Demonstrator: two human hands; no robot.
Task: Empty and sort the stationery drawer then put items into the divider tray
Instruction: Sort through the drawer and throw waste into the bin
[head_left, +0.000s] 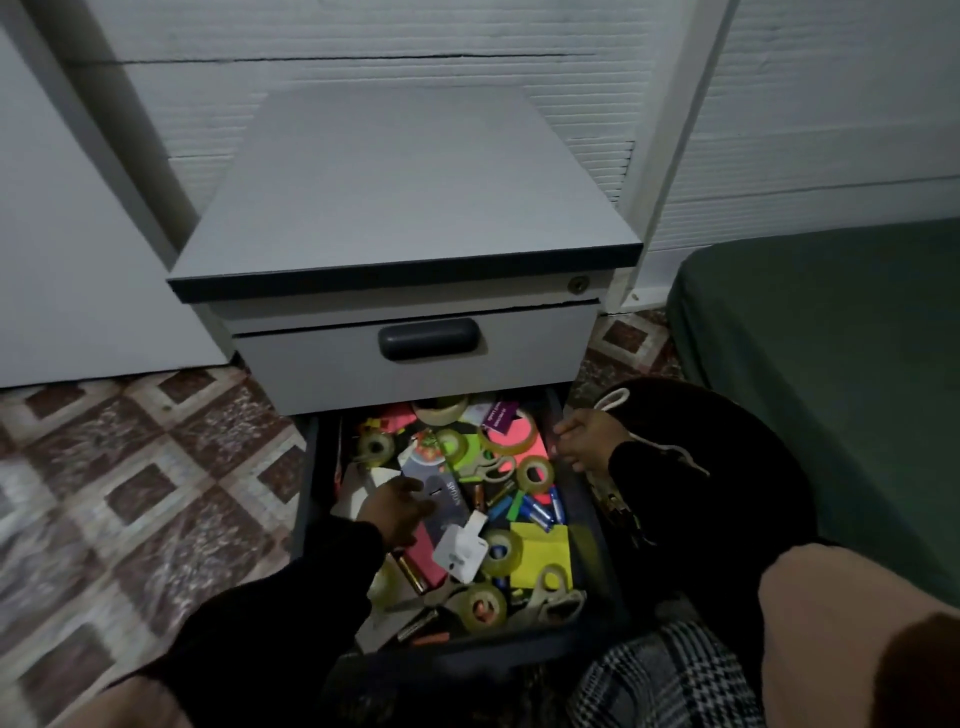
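Grey laminate covers the small pedestal cabinet (400, 187) in the middle of the frame; its upper drawer is closed, and the lower stationery drawer (587, 519) is pulled out toward the bottom centre, crammed full.

The left hand (397, 512) reaches down into the drawer's left half, fingers curled over a dark printed card (441, 496); whether it truly grips the card or only rests on it I cannot tell. The right hand (587, 439) sits at the drawer's right wall, fingers bent on the rim, seemingly steadying it; a firm grasp is not plain. No divider tray shows anywhere in the frame.

The contents lie in a tangled heap:
- tape rolls (535, 474)
- scissors (491, 467)
- loose batteries (540, 512)
- yellow sticky notes (540, 553)
- a white tag (465, 553)

Risks, as I judge them:
- Dragging the card out from under the pile would likely flip the tag and small pieces lying on it over the drawer edge onto the tiled floor (130, 467).
- Batteries roll easily and could slip beneath paper and be missed.
- Scissors are half buried beside the tape, so a blind grab in this dim light could meet a blade.
- Leaning on the right wall of a fully extended drawer could tip or strain it.
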